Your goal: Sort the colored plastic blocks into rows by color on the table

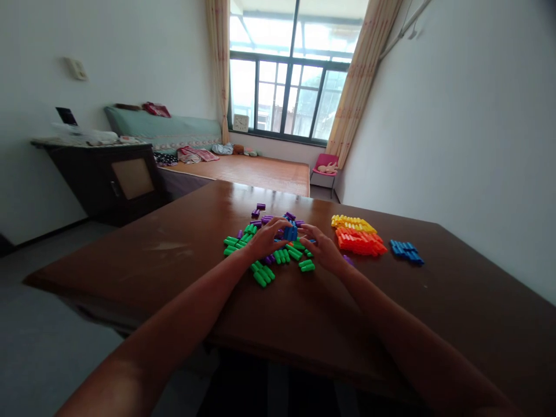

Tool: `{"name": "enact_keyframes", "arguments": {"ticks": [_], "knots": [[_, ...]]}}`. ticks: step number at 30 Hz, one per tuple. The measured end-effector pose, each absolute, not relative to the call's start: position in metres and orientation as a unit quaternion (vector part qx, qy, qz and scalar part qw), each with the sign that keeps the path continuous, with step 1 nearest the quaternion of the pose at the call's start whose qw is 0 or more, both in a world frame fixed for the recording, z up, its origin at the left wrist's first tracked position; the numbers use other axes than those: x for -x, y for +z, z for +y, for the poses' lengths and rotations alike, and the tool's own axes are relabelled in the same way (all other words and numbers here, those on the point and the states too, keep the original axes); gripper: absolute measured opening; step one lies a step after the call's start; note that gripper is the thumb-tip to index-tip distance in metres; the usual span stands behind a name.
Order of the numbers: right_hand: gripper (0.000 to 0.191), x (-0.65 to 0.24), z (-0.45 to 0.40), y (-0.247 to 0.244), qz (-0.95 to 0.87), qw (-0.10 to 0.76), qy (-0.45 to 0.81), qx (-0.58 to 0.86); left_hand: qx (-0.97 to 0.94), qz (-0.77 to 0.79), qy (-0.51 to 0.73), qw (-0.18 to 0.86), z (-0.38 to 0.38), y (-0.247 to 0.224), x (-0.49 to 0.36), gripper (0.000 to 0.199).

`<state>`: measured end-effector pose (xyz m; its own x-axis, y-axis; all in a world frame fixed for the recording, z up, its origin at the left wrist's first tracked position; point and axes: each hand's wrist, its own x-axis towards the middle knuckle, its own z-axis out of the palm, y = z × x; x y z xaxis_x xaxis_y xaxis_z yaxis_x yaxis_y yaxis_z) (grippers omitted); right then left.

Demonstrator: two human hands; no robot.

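Several blue pieces [291, 233] are side by side between my two hands, above a loose pile. My left hand [268, 237] has its fingers and thumb closed round their left side. Just to their right, my right hand [318, 243] is curved with thumb and fingers apart, close to the blue pieces; contact is hard to make out. Green pieces [263, 274] and purple pieces [260, 207] lie around and under the hands. Farther right are rows of yellow pieces [354, 223] and orange pieces [360, 241], then a group of blue pieces [406, 252].
Everything lies on a brown table [174, 278] with a glossy top. Beyond it are a low bed [260, 174], a pink chair [325, 164] and a window. A dark cabinet [99, 179] stands at the left, and a white wall runs along the right.
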<state>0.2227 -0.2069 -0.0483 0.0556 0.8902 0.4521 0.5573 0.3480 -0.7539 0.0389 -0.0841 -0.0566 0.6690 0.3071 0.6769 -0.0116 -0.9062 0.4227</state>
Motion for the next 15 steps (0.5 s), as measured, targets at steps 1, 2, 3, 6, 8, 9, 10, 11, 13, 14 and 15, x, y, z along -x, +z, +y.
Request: {"name": "enact_keyframes", "arguments": {"ticks": [1,2,3,6,8,9,10,11,13,14,15], "knots": [[0.045,-0.215,-0.205,-0.052,-0.662,0.494,0.201,0.526,-0.895,0.073,0.393,0.198,-0.088,-0.056,-0.039,0.040],[0.043,-0.212,-0.203,-0.054,-0.656,0.505,0.220,0.516,-0.901,0.064,0.384,0.193,-0.090,-0.055,-0.038,0.041],[0.040,-0.213,-0.203,-0.054,-0.649,0.513,0.228,0.514,-0.906,0.061,0.374,0.187,-0.091,-0.054,-0.037,0.044],[0.037,-0.240,-0.206,-0.048,-0.619,0.534,0.189,0.543,-0.899,0.110,0.389,0.167,-0.081,-0.049,-0.030,0.052],[0.040,-0.279,-0.213,-0.042,-0.568,0.571,0.121,0.580,-0.877,0.170,0.417,0.168,-0.068,-0.047,-0.022,0.046],[0.041,-0.305,-0.219,-0.040,-0.527,0.595,0.082,0.601,-0.872,0.190,0.417,0.171,-0.061,-0.047,-0.018,0.038],[0.043,-0.334,-0.226,-0.039,-0.477,0.624,0.040,0.618,-0.876,0.197,0.403,0.175,-0.056,-0.047,-0.014,0.031],[0.044,-0.364,-0.235,-0.040,-0.428,0.639,-0.001,0.639,-0.888,0.192,0.378,0.177,-0.052,-0.049,-0.011,0.026],[0.044,-0.424,-0.257,-0.046,-0.328,0.625,-0.087,0.703,-0.919,0.159,0.319,0.171,-0.050,-0.052,-0.009,0.024],[0.044,-0.451,-0.270,-0.050,-0.274,0.611,-0.133,0.730,-0.931,0.140,0.294,0.164,-0.052,-0.054,-0.010,0.024],[0.041,-0.473,-0.285,-0.055,-0.221,0.594,-0.176,0.753,-0.940,0.127,0.273,0.157,-0.054,-0.056,-0.012,0.025]]}}
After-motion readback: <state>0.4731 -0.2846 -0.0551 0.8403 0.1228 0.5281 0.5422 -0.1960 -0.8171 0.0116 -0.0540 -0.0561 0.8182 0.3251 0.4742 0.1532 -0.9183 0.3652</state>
